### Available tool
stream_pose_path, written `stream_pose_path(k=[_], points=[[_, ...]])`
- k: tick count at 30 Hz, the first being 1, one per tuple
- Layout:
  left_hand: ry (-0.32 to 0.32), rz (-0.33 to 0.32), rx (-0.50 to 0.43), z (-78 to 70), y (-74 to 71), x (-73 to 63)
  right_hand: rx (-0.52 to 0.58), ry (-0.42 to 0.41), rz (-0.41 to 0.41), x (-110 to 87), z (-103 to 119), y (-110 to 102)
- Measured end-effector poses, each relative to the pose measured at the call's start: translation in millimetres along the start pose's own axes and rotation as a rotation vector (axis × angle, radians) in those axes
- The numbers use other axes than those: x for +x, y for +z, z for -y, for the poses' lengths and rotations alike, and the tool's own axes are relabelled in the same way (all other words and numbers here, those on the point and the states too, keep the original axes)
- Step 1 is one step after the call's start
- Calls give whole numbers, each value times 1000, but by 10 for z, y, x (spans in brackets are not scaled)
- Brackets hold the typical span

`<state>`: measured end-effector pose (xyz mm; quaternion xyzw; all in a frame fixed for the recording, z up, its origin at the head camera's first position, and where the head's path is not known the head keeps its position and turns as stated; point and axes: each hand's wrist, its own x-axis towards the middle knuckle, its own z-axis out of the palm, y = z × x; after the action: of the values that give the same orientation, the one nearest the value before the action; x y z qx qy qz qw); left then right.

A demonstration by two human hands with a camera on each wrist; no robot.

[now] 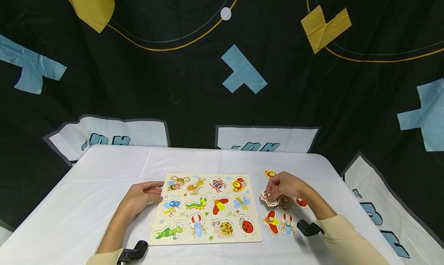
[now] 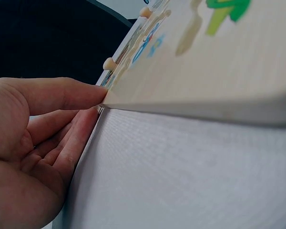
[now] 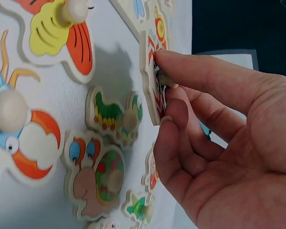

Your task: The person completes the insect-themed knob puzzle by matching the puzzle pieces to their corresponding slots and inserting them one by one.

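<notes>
Pale wood makes up the puzzle board, which lies flat on the white-covered worktop with its insect pictures facing up. Just off its right edge, the right hand holds a red-patterned piece, probably the spider, pinched at its round knob. A shadow falls on the cloth beside it, so it appears lifted clear. For handling it well, the fingertips seem best kept on the knob, leaving the outline free to be seen and turned. The piece looks tilted in the right wrist view; levelling it before lowering would probably help. Passing well above the caterpillar piece and the snail piece should avoid knocking them, and a light, steady touch on the board would guard against sliding.

As for pose, the right forearm reaches in from the lower right, the hand arched over the loose pieces with the thumb and fingertips drawn together. The red-winged piece and the blue beetle piece lie nearer the person. The left hand rests at the board's left edge, fingers loosely extended, its fingertips touching the wood without an evident grip.
</notes>
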<state>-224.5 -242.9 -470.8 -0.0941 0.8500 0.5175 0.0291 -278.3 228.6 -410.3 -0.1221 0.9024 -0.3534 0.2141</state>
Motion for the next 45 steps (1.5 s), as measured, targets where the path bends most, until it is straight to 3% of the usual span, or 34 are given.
stream_pose_path(k=[15, 27, 45], points=[[-7, 11, 4, -7, 6, -3, 62, -20, -63, 140, 121, 134], [0, 10, 17, -12, 4, 1, 132, -37, -170, 269, 175, 270], [-9, 6, 29, -14, -9, 1, 113, -33, -259, 473, 361, 509]])
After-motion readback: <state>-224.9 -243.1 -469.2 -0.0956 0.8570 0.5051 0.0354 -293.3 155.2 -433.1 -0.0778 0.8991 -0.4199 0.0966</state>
